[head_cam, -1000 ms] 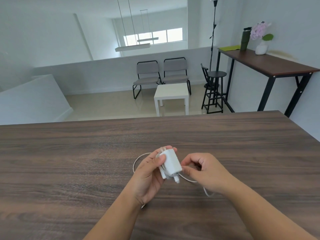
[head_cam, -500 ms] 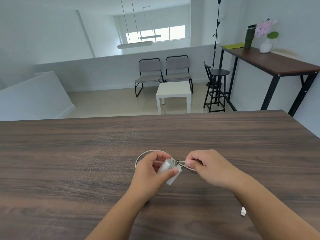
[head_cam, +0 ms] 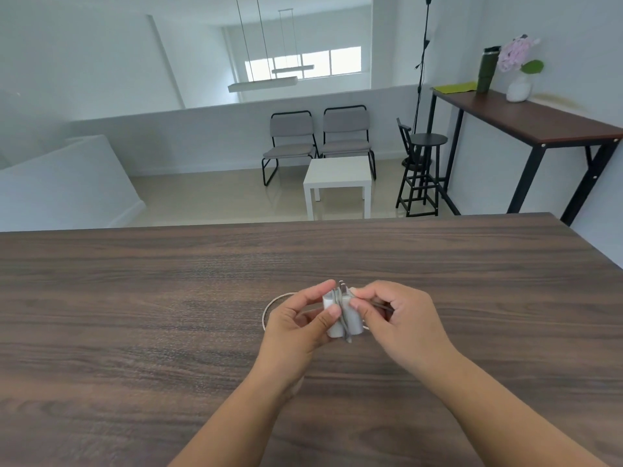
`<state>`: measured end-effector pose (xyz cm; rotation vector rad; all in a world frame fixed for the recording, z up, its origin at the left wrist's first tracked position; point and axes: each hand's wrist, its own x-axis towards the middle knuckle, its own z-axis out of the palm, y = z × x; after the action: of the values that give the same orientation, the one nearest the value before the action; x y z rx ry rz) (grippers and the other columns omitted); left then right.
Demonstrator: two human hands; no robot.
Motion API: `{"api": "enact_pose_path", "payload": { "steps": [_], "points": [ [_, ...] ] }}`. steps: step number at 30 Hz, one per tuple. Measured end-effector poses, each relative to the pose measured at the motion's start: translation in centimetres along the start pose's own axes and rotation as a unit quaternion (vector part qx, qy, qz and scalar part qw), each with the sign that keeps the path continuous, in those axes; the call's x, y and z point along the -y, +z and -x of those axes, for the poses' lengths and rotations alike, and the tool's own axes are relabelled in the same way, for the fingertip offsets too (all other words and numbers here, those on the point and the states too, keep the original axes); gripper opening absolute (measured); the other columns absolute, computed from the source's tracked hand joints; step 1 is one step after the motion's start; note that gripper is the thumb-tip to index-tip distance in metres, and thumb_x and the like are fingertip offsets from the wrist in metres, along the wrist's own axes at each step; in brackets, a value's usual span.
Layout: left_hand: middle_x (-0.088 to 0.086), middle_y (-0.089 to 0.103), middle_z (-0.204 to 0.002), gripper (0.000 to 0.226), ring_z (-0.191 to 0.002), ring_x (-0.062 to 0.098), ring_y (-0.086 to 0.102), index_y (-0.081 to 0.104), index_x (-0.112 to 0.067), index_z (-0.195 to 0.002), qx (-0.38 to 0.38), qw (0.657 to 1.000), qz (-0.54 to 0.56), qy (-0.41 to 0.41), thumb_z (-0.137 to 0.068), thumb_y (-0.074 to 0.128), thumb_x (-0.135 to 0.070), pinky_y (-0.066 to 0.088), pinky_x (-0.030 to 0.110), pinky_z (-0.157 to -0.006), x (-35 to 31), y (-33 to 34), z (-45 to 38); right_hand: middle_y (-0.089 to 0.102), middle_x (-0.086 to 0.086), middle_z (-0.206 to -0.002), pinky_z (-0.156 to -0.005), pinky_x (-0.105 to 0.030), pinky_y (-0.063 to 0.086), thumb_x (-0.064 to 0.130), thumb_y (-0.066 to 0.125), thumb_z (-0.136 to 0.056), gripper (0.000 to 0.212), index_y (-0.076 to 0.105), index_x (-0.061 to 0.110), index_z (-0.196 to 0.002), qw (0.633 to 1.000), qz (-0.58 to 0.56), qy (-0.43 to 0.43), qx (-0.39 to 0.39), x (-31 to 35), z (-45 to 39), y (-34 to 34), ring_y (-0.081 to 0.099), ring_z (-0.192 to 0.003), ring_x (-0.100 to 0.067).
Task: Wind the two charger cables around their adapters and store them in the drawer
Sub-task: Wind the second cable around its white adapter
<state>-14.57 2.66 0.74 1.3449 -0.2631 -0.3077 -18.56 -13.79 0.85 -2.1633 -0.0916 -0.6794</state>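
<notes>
A white charger adapter (head_cam: 350, 319) is held just above the dark wooden table (head_cam: 135, 315), prongs pointing away from me. My left hand (head_cam: 300, 326) grips its left side between thumb and fingers. My right hand (head_cam: 401, 323) pinches the white cable (head_cam: 269, 308) against the adapter's right side. Several turns of cable run around the adapter's middle. A loose loop of the cable curves out to the left of my left hand. No second charger and no drawer are in view.
The table's far edge runs across the middle of the view and its right edge slants down at the far right. Beyond stand two grey chairs (head_cam: 317, 143), a white side table (head_cam: 337, 180), a black stool (head_cam: 421, 173) and a tall wooden console (head_cam: 526, 119).
The adapter has turned in my left hand, from flat face up to prongs pointing away. My right hand has carried the cable around it, adding turns. The loose cable end near my right forearm is gone.
</notes>
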Motion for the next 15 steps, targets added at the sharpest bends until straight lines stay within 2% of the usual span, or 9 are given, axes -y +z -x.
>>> {"api": "enact_pose_path", "payload": {
  "steps": [2, 4, 6, 8, 11, 15],
  "points": [
    [0.014, 0.075, -0.101, 0.035, -0.091, 0.024, 0.073, 0.066, -0.014, -0.118, 0.025, 1.000, 0.005, -0.002, -0.089, 0.060, 0.004, 0.060, 0.034, -0.076, 0.1, -0.3, 0.2, 0.072, 0.010, -0.080, -0.068, -0.023, 0.052, 0.016, 0.071, -0.083, 0.008, 0.075, 0.019, -0.089, 1.000, -0.014, 0.017, -0.008, 0.1, -0.1, -0.1, 0.066, -0.074, -0.007],
    [0.015, 0.075, -0.103, 0.035, -0.096, 0.027, 0.072, 0.066, -0.020, -0.117, 0.013, 0.999, -0.031, 0.021, -0.090, 0.061, 0.002, 0.060, 0.036, -0.077, 0.4, -0.6, 0.1, 0.073, 0.009, -0.080, -0.068, -0.027, 0.053, 0.019, 0.070, -0.083, 0.008, 0.075, 0.020, -0.089, 1.000, -0.018, 0.019, -0.006, 0.1, 0.1, -0.1, 0.066, -0.073, -0.008],
    [0.007, 0.073, -0.109, 0.032, -0.099, 0.025, 0.070, 0.068, -0.029, -0.114, -0.035, 0.985, -0.147, 0.085, -0.088, 0.067, -0.010, 0.059, 0.039, -0.081, 0.8, -0.7, -0.2, 0.074, 0.008, -0.081, -0.070, -0.029, 0.053, 0.023, 0.067, -0.084, 0.011, 0.075, 0.020, -0.090, 0.999, -0.025, 0.024, -0.004, 0.2, 0.4, 0.0, 0.067, -0.075, -0.008],
    [-0.004, 0.070, -0.112, 0.028, -0.096, 0.015, 0.068, 0.067, -0.034, -0.113, -0.072, 0.963, -0.226, 0.129, -0.089, 0.067, -0.020, 0.058, 0.035, -0.082, 0.9, -0.3, -0.2, 0.075, 0.009, -0.087, -0.074, -0.024, 0.053, 0.018, 0.065, -0.087, 0.012, 0.075, 0.019, -0.093, 0.998, -0.050, 0.035, 0.001, 0.5, 0.6, 0.0, 0.068, -0.082, -0.005],
    [-0.002, 0.069, -0.109, 0.019, -0.092, 0.009, 0.067, 0.065, -0.035, -0.107, -0.117, 0.955, -0.228, 0.150, -0.091, 0.065, -0.024, 0.057, 0.027, -0.078, 0.8, 0.4, -0.2, 0.074, 0.011, -0.086, -0.074, -0.016, 0.050, 0.010, 0.065, -0.087, 0.017, 0.075, 0.022, -0.093, 0.994, -0.100, 0.051, 0.005, 1.6, 1.1, 0.3, 0.067, -0.081, -0.003],
    [0.007, 0.071, -0.103, 0.020, -0.091, 0.023, 0.069, 0.062, -0.039, -0.105, -0.129, 0.968, -0.158, 0.143, -0.086, 0.063, -0.032, 0.058, 0.040, -0.079, 0.8, 1.1, -0.4, 0.073, 0.011, -0.080, -0.078, -0.019, 0.049, 0.016, 0.057, -0.091, 0.023, 0.070, 0.034, -0.097, 0.982, -0.171, 0.075, -0.005, 2.9, 2.5, 1.8, 0.067, -0.083, -0.008]
  ]
}}
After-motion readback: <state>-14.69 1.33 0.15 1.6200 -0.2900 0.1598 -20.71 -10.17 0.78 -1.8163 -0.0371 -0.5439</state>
